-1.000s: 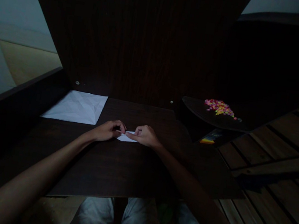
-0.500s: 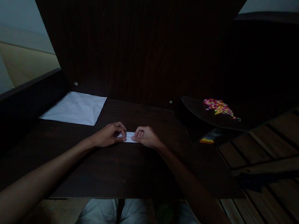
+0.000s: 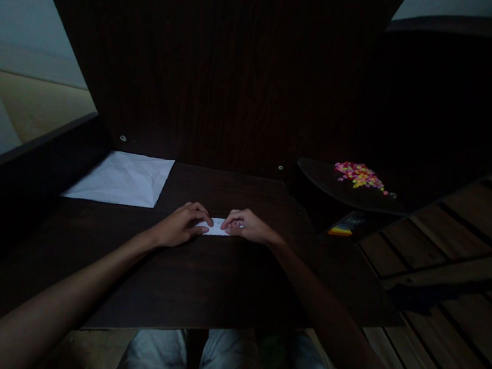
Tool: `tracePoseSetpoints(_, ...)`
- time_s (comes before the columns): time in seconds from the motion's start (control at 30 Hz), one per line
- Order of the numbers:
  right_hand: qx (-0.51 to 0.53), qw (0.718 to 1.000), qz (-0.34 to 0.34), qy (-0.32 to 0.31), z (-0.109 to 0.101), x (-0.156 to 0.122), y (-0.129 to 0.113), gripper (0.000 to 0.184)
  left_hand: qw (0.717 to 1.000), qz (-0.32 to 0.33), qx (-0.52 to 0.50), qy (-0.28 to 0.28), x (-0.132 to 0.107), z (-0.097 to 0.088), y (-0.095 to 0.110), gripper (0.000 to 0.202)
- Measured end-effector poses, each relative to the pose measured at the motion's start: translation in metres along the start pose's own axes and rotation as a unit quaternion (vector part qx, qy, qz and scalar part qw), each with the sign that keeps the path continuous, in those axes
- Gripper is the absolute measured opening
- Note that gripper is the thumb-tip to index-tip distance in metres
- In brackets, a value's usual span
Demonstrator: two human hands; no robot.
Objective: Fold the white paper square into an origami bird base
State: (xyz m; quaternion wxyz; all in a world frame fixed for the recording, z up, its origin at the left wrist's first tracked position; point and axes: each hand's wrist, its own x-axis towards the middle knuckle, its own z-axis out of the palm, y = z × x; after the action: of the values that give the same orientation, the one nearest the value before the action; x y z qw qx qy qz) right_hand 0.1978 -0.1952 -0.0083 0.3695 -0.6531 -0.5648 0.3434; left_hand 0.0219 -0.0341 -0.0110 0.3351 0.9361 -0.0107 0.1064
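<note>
1. Left hand (image 3: 180, 227): I see its fingers (image 3: 199, 227) loosely bent and laid flat over the left end of the small folded paper (image 3: 217, 227). They press down on it and are not closed round it.
2. Right hand (image 3: 246, 227): fingers curled, tips resting on the paper's right end. In this dim light I cannot tell whether they pinch an edge.
3. Small folded paper: white, lying flat on the dark worktop (image 3: 196, 281), mid-width, between the two hands and mostly covered by them.
4. Creased white sheet (image 3: 121, 178): flat at the worktop's far left corner, well apart from the hands.
5. Dark back panel (image 3: 225, 71): upright, just behind the worktop.
6. Dark shelf (image 3: 320, 179): to the right, carrying a heap of small coloured pieces (image 3: 359, 176). A multicoloured item (image 3: 343, 229) lies beneath it, too dim to identify.
7. Pale trousers (image 3: 158, 355): under the worktop's near edge.
8. Nothing stands between the hands and the paper.
</note>
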Motion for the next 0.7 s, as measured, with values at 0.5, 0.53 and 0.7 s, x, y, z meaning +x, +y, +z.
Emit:
tracePoseSetpoints(0.5,-0.009,0.998,-0.019,0.053,0.0,-0.003,0.012,0.014,0.997,0.047,0.05,-0.02,0.0,0.007,-0.002,0.032)
tracePoseSetpoints(0.53,-0.021,0.998,-0.016,0.055,-0.001,-0.004,0.01,0.014,0.997,0.053,0.053,-0.02,0.0,0.007,-0.001,0.032)
tracePoseSetpoints(0.7,-0.042,0.999,-0.005,0.029,-0.006,-0.007,0.005,0.015,0.995,0.09,0.042,-0.025,-0.001,0.005,0.004,0.037)
